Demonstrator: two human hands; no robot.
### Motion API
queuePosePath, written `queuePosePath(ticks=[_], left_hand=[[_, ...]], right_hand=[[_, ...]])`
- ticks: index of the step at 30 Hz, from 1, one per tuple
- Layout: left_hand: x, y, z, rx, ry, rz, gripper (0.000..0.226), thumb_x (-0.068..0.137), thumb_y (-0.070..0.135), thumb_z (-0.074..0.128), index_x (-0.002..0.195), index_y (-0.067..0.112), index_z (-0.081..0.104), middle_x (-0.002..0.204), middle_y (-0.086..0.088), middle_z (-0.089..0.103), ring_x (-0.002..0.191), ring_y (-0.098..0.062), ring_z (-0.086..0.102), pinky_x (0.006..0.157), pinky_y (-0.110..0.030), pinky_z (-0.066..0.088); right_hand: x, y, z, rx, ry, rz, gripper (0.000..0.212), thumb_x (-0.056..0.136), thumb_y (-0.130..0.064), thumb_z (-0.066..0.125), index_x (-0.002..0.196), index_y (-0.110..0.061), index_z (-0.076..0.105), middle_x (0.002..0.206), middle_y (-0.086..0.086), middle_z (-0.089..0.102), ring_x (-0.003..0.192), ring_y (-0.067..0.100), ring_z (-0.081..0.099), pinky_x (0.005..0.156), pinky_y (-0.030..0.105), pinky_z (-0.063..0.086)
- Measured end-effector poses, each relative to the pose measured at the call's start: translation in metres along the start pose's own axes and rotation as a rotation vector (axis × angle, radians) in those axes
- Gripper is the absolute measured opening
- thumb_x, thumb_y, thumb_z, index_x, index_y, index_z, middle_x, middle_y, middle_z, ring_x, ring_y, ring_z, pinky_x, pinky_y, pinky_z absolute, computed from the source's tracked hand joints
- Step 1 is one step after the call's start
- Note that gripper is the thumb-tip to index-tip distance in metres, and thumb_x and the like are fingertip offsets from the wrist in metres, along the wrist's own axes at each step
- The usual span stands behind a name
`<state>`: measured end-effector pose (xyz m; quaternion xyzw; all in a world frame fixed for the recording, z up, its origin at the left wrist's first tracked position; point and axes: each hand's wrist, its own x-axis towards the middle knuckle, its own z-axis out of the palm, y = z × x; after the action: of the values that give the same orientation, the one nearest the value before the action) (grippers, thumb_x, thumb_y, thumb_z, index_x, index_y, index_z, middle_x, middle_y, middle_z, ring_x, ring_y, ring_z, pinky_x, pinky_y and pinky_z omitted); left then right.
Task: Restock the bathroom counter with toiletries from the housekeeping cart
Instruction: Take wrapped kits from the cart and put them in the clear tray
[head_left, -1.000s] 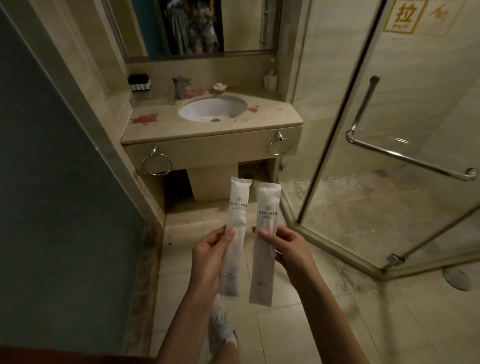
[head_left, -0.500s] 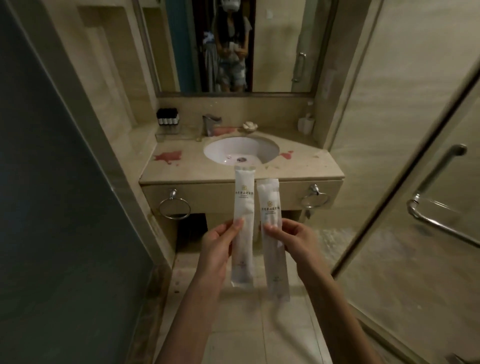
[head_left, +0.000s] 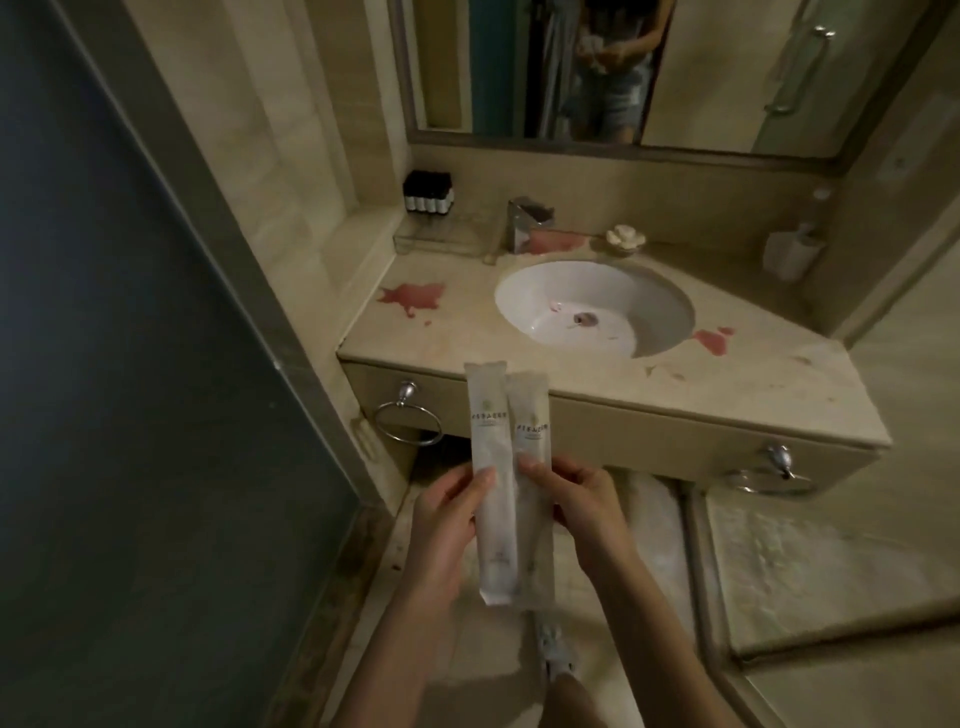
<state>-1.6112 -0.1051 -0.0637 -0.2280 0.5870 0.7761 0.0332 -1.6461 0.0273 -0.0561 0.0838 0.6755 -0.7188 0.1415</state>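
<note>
Left hand (head_left: 441, 525): fingers (head_left: 480, 478) curled, thumb on the front face of the left packet (head_left: 487, 415), pinching it at about mid-length.

Right hand (head_left: 582, 514): fingers (head_left: 530, 465) curled likewise, thumb on the front of the right packet (head_left: 530, 421), pinching it at about mid-length.

Packets: two long, narrow white sachets with a small emblem and a line of print near the top. They were held upright and side by side, long edges touching or slightly overlapped, with the left one set a little higher. Both were in the air in front of the surface (head_left: 701, 395), their tops level in view with its front edge. Neither lay on it.

Surface: beige stone vanity top with an angled right end, carrying:
- an oval white basin (head_left: 545, 296) sunk into the middle, with reddish marks around the drain;
- a chrome tap (head_left: 524, 223) behind the basin;
- a clear tray (head_left: 447, 236) at the back left corner, with a row of small black-capped bottles (head_left: 428, 193) above it against the wall;
- a pale flower-shaped piece (head_left: 626, 238) behind the basin, right of the tap;
- red stains, one left of the basin (head_left: 413, 299), one at the base of the tap (head_left: 556, 241), one right of the basin (head_left: 714, 340).

Front panel: a chrome towel ring at the left end (head_left: 408, 423) and another at the right end (head_left: 769, 475).

Surroundings: a framed mirror (head_left: 727, 78) above the surface reflected the person's torso and hands. A white holder (head_left: 792, 254) was fixed on the right wall. A dark panel (head_left: 130, 415) filled the left side. A light shoe (head_left: 556, 649) stood on the tiled floor below the hands.
</note>
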Motion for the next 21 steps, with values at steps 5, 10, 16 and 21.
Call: queuePosePath(ticks=[5,10,16,21], left_hand=[[0.086,0.031,0.063,0.08,0.069,0.055,0.022,0.087,0.011,0.067,0.108,0.009,0.068,0.093,-0.01,0.075,0.087,-0.026,0.072,0.074,-0.04,0.058],[0.147,0.064,0.117,0.009,0.044,0.02,0.015,0.085,0.016,0.069,0.1,0.019,0.068,0.093,-0.005,0.075,0.088,-0.023,0.072,0.076,-0.035,0.057],[0.193,0.069,0.127,-0.002,0.162,-0.013,0.011,0.085,0.017,0.07,0.092,0.025,0.066,0.084,0.003,0.075,0.076,-0.011,0.072,0.061,-0.023,0.055],[0.239,0.075,0.108,-0.117,0.303,-0.065,0.017,0.082,0.016,0.072,0.099,0.014,0.067,0.079,0.001,0.074,0.076,-0.017,0.072,0.061,-0.028,0.055]], right_hand=[[0.101,-0.044,-0.024,-0.165,-0.017,-0.087,0.011,0.084,-0.025,0.073,0.091,-0.018,0.075,0.084,0.0,0.075,0.079,0.017,0.072,0.07,0.034,0.061],[0.183,-0.09,-0.057,-0.167,-0.018,-0.103,0.018,0.075,-0.026,0.08,0.085,-0.014,0.072,0.078,-0.006,0.073,0.067,0.002,0.068,0.054,0.013,0.05],[0.245,-0.086,-0.051,-0.205,-0.104,-0.012,0.021,0.078,-0.029,0.078,0.084,-0.01,0.072,0.077,-0.008,0.074,0.072,0.007,0.07,0.063,0.021,0.057],[0.285,-0.084,-0.031,-0.313,-0.278,0.029,0.013,0.084,-0.03,0.072,0.092,-0.02,0.073,0.086,-0.008,0.075,0.079,0.01,0.071,0.066,0.021,0.057]])
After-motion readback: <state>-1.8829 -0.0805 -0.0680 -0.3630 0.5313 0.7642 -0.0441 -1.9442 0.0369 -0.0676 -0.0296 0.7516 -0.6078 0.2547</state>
